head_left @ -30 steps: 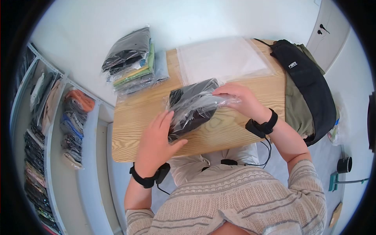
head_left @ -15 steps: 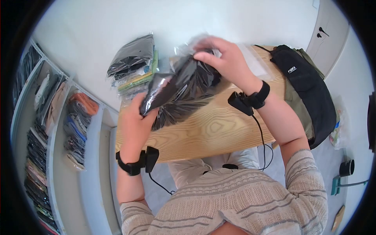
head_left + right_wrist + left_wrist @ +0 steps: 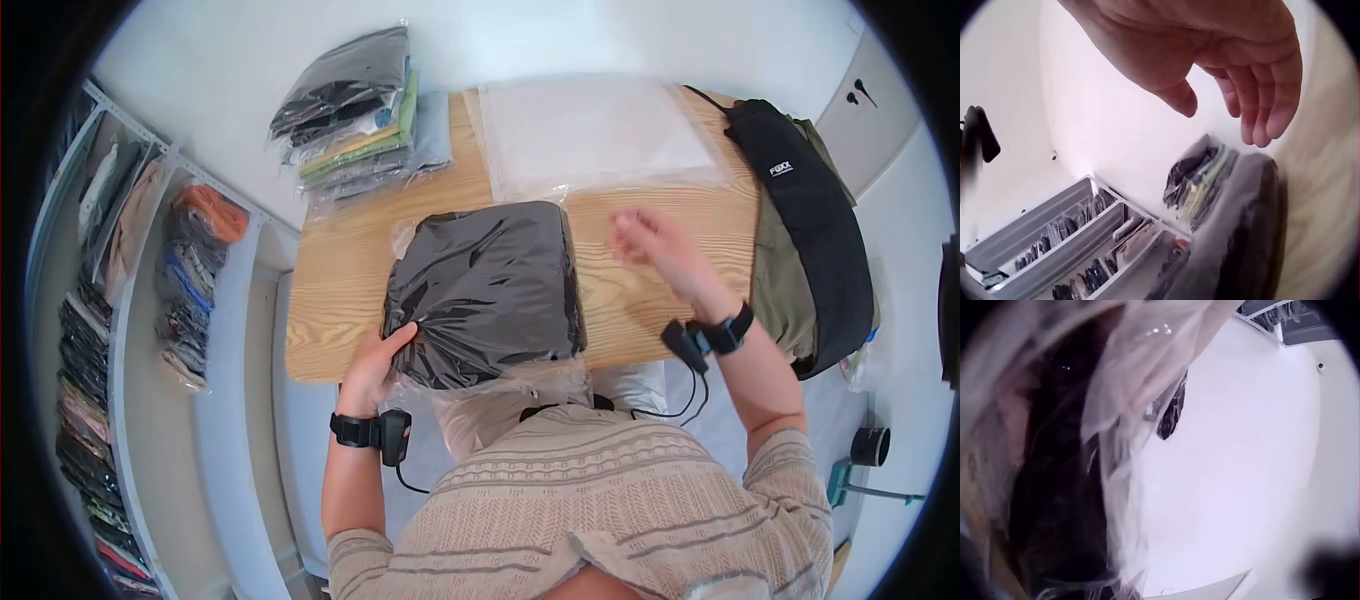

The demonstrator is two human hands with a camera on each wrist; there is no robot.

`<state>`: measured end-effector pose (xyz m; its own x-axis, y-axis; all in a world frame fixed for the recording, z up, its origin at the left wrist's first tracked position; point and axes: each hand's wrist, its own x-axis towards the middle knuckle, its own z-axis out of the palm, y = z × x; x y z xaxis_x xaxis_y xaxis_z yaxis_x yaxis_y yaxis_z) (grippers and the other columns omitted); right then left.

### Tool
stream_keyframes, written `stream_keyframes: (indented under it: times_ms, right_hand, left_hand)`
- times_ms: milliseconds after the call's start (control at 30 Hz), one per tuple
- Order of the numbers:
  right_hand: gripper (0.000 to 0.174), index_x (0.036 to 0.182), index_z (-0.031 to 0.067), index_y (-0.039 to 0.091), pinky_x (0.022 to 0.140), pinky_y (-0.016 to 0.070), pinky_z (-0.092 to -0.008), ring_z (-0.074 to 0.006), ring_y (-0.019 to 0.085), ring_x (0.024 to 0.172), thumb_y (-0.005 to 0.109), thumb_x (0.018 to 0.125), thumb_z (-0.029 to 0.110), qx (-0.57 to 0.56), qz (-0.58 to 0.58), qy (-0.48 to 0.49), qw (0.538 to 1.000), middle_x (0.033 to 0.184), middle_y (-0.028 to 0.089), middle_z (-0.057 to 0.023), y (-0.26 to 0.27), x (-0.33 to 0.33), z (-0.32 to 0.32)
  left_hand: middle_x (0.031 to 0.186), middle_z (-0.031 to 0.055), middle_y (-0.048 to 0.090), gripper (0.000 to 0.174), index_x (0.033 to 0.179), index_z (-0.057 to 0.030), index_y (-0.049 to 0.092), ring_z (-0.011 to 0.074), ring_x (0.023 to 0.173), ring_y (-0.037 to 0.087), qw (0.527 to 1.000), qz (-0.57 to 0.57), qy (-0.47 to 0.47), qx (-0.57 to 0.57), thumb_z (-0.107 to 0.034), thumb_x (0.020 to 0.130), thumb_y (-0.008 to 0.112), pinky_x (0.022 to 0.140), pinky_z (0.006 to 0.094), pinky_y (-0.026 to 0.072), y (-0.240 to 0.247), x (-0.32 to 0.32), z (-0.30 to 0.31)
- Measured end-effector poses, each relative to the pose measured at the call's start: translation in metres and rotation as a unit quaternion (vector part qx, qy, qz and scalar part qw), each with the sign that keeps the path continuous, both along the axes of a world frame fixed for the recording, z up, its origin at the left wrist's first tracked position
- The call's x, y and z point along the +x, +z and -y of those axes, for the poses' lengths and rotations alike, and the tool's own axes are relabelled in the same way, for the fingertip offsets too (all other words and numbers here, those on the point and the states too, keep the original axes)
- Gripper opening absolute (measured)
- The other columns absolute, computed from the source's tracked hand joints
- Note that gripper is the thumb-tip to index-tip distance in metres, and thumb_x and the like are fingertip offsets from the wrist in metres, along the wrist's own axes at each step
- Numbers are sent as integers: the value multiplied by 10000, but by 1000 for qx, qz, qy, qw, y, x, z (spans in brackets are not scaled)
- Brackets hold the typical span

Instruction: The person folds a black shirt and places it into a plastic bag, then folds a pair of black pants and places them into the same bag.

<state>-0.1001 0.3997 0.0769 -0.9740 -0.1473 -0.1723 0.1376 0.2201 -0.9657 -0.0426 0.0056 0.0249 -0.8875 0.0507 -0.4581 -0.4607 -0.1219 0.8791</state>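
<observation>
A folded black garment (image 3: pixel 490 280) in a clear plastic bag lies at the front of the wooden table, overlapping its near edge. My left hand (image 3: pixel 372 368) grips the bag's left front corner, thumb on top and fingers hidden underneath. Up close in the left wrist view, the dark cloth (image 3: pixel 1060 481) and crinkled clear film (image 3: pixel 1125 487) fill the left side. To the right of the packet, my right hand (image 3: pixel 660 250) hovers apart from it, holding nothing. Its fingers are loosely bent in the right wrist view, with the packet (image 3: pixel 1235 237) below.
Bagged folded clothes (image 3: pixel 350 120) are stacked at the back left. Flat clear bags (image 3: pixel 600 135) lie at the back of the table (image 3: pixel 650 320). A black and olive item (image 3: pixel 810 230) drapes over the right end. Shelves (image 3: pixel 190 450) of bagged garments stand left.
The black packet was lifted and turned, and now lies flat with its broad side up, nearer the body. My right hand has let go and drawn back right; the left still holds.
</observation>
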Motion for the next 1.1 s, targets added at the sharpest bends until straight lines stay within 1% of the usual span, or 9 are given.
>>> stream_keyframes:
  times_ms: [133,200,467,600,667,733,900,967,1100]
  right_hand:
    - [468,1264,-17,458,808,511,-288,-158,614,921,616,924,263,-116,172,49,977,1049,617,-118,-38,37,21]
    - [518,1296,-25,420,827,511,-298,-165,607,953,632,914,252,-137,177,68,972,1077,608,-130,-34,49,40]
    - [601,1310,-32,426,850,499,-318,-159,579,1011,697,866,269,-173,214,88,957,1141,595,-112,-30,45,49]
    - [581,1291,-14,458,848,497,-307,-143,576,1008,706,856,281,-102,142,138,975,1141,593,-92,-27,40,57]
    - [594,1310,3,442,847,495,-303,-136,566,1018,713,850,264,-183,148,139,962,1146,588,-80,-32,40,59]
    - [609,1326,19,426,840,498,-300,-136,562,1026,720,843,245,-187,142,133,963,1155,584,-72,-39,39,59]
    - [684,1378,59,369,826,504,-296,-139,549,1046,742,816,171,-173,181,89,964,1211,553,-58,-31,48,57]
    - [707,1388,77,362,818,505,-279,-129,544,1056,751,800,126,-296,174,120,931,1246,525,-59,-38,53,52]
    - [842,1410,24,329,1013,380,-299,-151,471,1186,780,700,4,-292,92,132,943,1336,471,-71,-29,53,46]
  left_hand:
    - [1132,103,629,410,1243,32,502,183,993,618,1000,6,12,1,-149,896,624,851,318,503,1,5,-4]
    - [1056,72,650,383,1192,15,554,151,885,624,999,-34,35,6,-168,874,663,749,285,505,1,6,-8]
    - [1013,48,646,351,1184,10,559,136,890,594,999,-34,31,25,-118,873,658,804,287,482,3,5,-10]
    - [1021,46,634,356,1194,11,546,127,881,584,999,-33,18,-16,-116,879,652,806,275,473,0,6,-7]
    - [1010,37,624,360,1198,7,538,116,868,573,999,-39,17,-18,-129,884,650,789,264,467,1,7,-10]
    - [1168,89,609,438,1263,30,494,160,987,593,997,-64,33,12,-108,878,652,887,293,468,-1,8,-12]
    - [1202,69,594,450,1288,8,485,163,1042,559,996,-84,32,-4,-159,899,638,896,319,453,-1,12,-15]
    - [1238,72,581,462,1303,4,472,174,1090,548,996,-74,41,6,-164,904,632,926,331,444,0,17,-15]
    - [1263,65,567,553,1340,-1,434,174,1142,537,990,-109,-46,75,-106,851,670,986,325,412,4,25,-18]
